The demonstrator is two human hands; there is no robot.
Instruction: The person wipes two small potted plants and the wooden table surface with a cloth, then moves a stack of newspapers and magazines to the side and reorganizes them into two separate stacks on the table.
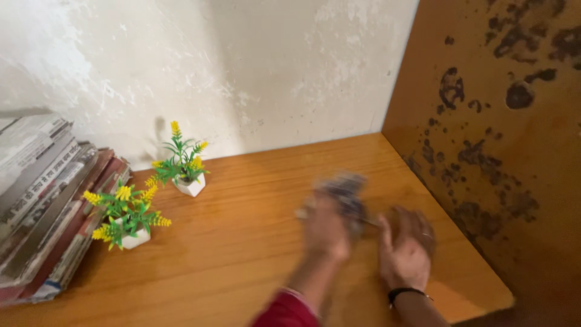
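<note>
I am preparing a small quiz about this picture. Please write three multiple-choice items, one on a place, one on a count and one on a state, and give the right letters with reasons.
1. Where does the stack of papers lie?
A. at the left edge
B. against the brown side panel
C. under the hands

2. How many small potted plants stand on the wooden surface?
A. one
B. two
C. four

3. What is the left hand doing?
A. resting flat and empty
B. pressing a dark cloth on the wood
C. lifting a pot

Key:
1 A, the stack of papers fills the left edge.
2 B, one potted plant stands behind another.
3 B, the blurred left hand lies on the dark cloth; the right hand is beside it.
</note>
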